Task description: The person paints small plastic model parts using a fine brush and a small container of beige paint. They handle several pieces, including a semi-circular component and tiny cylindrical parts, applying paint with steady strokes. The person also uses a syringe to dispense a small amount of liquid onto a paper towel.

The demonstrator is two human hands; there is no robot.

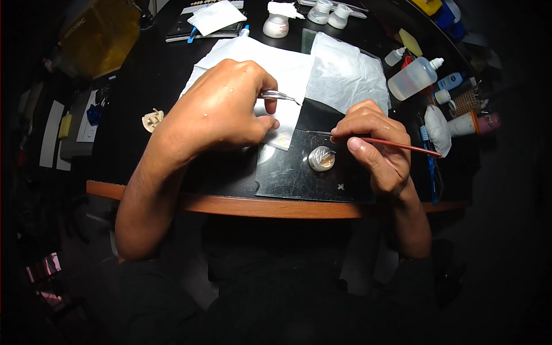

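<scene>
Tweezers (280, 95) pinched in my left hand (221, 109), centre of the frame, tips pointing right and a bit down toward the dark glass slab (299, 172). I can't tell if anything tiny sits at the tips; too small. Left fingers closed tight round the metal handle.

My right hand (376, 141), right of centre, is closed in a pen grip on a thin red-handled brush (402, 145). Its long axis runs almost level, handle end out to the right, working tip at left near the tweezer tips. The two tool tips are near each other but apart, over the upper edge of the slab.

A small round metal pot (322, 158) stands on the slab just below the brush tip, touching neither tool. It's nearer my right hand, just left of the thumb.

White paper towel (276, 63) lies under and behind the left hand, a second crumpled sheet (348, 72) to its right. Upper frame: white jars (276, 26). Upper right: a clear squeeze bottle (414, 77) lying tilted. Small tooth model (152, 119) at left of the hand, on the black table (144, 75).
</scene>
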